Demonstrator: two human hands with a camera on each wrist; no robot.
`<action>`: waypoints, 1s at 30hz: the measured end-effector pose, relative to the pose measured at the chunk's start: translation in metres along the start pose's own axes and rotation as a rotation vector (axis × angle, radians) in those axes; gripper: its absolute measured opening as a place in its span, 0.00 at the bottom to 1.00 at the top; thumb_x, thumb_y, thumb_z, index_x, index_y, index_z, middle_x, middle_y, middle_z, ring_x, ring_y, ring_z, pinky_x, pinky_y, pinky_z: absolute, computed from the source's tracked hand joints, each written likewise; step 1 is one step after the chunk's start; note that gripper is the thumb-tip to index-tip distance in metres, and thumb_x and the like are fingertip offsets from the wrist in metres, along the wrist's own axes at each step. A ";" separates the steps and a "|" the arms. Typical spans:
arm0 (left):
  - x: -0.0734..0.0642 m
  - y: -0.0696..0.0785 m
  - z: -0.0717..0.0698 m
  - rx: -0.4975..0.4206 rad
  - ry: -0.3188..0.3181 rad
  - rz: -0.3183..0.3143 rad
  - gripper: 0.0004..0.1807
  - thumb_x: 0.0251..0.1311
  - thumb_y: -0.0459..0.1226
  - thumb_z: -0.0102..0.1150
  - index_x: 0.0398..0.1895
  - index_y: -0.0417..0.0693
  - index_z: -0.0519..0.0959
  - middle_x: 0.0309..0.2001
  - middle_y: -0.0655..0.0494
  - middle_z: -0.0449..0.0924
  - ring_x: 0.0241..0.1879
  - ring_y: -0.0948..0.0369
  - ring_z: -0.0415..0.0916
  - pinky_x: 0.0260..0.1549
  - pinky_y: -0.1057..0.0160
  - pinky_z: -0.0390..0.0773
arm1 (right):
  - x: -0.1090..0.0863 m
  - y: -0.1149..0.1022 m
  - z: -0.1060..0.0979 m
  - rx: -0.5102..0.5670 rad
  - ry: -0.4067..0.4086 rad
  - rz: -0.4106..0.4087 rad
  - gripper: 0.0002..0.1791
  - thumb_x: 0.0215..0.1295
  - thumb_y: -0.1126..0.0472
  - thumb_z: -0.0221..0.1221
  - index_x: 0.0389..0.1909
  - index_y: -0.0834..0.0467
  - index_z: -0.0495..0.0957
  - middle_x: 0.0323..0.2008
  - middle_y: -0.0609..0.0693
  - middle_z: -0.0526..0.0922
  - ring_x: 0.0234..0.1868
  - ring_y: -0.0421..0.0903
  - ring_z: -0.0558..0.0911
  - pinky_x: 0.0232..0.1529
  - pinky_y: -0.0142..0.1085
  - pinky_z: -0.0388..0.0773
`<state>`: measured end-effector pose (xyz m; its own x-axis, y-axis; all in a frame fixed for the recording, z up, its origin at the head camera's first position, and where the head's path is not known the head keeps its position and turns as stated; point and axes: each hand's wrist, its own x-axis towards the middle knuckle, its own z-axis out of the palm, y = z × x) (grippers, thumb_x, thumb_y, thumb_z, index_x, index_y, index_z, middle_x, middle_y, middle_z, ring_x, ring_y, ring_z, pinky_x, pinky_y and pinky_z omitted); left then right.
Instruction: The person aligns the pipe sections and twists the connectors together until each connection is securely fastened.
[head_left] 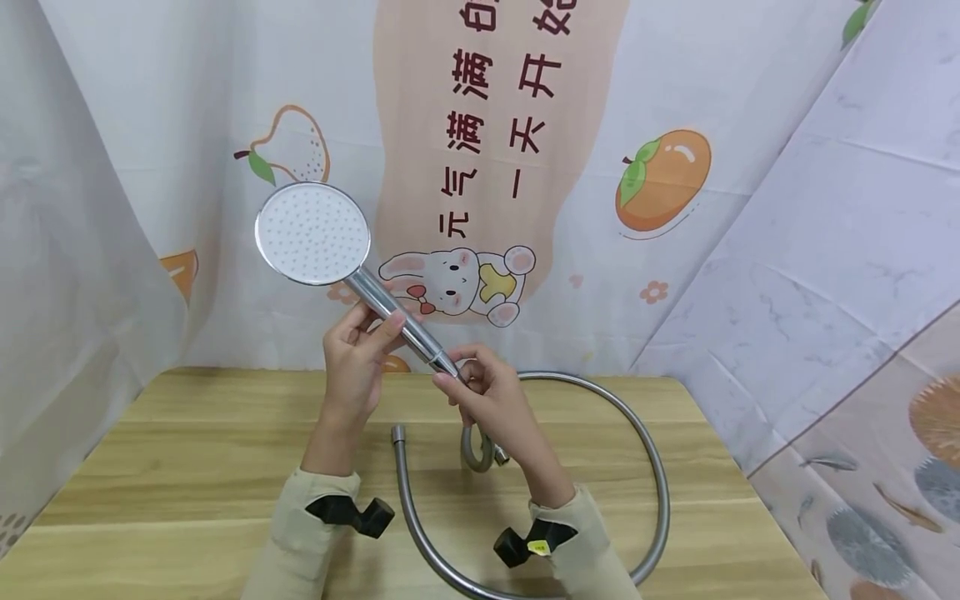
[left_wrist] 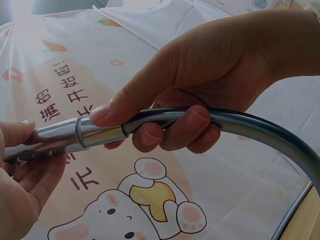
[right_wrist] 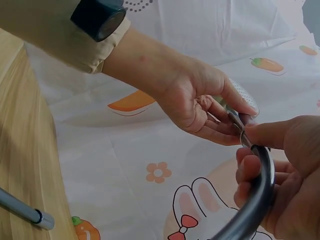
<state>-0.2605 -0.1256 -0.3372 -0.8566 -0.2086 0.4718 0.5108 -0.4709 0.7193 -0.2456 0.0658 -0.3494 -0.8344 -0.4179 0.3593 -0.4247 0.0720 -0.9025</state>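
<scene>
A chrome shower head (head_left: 313, 233) with a round white spray face is held up over the table, tilted to the upper left. My left hand (head_left: 354, 367) grips its handle (head_left: 397, 317), thumb on top. At the handle's lower end, my right hand (head_left: 491, 396) pinches the metal fitting (left_wrist: 102, 134) of a grey shower hose (left_wrist: 260, 132), its fingers curled beneath the hose. Handle and fitting are in line and meet end to end; how tightly they are joined cannot be told. From the right hand, the hose bends down in a small loop (head_left: 476, 454).
A long stretch of grey hose (head_left: 656, 467) curves over the wooden table (head_left: 187, 467), with a metal end (head_left: 398, 433) left of the right forearm. Another metal end (head_left: 501, 456) shows beside the small loop. A printed cloth (head_left: 570, 275) hangs behind the table.
</scene>
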 end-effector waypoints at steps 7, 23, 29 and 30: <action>-0.003 0.000 0.000 0.008 0.026 -0.010 0.18 0.67 0.22 0.57 0.59 0.36 0.77 0.41 0.49 0.82 0.38 0.58 0.88 0.43 0.59 0.88 | -0.002 0.001 0.004 -0.113 0.058 -0.068 0.09 0.72 0.61 0.63 0.48 0.58 0.78 0.26 0.56 0.78 0.14 0.53 0.71 0.14 0.29 0.70; -0.001 0.000 -0.001 -0.029 -0.124 0.030 0.19 0.72 0.26 0.52 0.65 0.36 0.72 0.44 0.52 0.86 0.43 0.59 0.88 0.46 0.59 0.87 | 0.001 0.002 -0.001 0.035 -0.044 -0.044 0.11 0.79 0.59 0.54 0.44 0.62 0.80 0.23 0.56 0.75 0.15 0.39 0.69 0.13 0.29 0.68; -0.001 -0.001 0.000 -0.025 -0.062 0.023 0.19 0.70 0.24 0.53 0.63 0.36 0.75 0.42 0.50 0.85 0.40 0.59 0.88 0.44 0.60 0.88 | 0.001 0.002 -0.001 0.061 -0.047 -0.010 0.12 0.79 0.59 0.54 0.45 0.63 0.81 0.24 0.54 0.75 0.15 0.39 0.69 0.14 0.30 0.68; -0.001 -0.002 0.000 -0.021 -0.042 0.023 0.19 0.70 0.23 0.54 0.62 0.37 0.75 0.41 0.50 0.85 0.40 0.59 0.88 0.44 0.60 0.88 | 0.001 0.002 0.000 0.038 -0.029 -0.017 0.10 0.77 0.59 0.56 0.47 0.62 0.81 0.24 0.53 0.75 0.15 0.38 0.69 0.14 0.29 0.68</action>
<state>-0.2605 -0.1245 -0.3386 -0.8407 -0.1833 0.5095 0.5282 -0.4847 0.6972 -0.2467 0.0653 -0.3506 -0.8166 -0.4445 0.3682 -0.4244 0.0302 -0.9049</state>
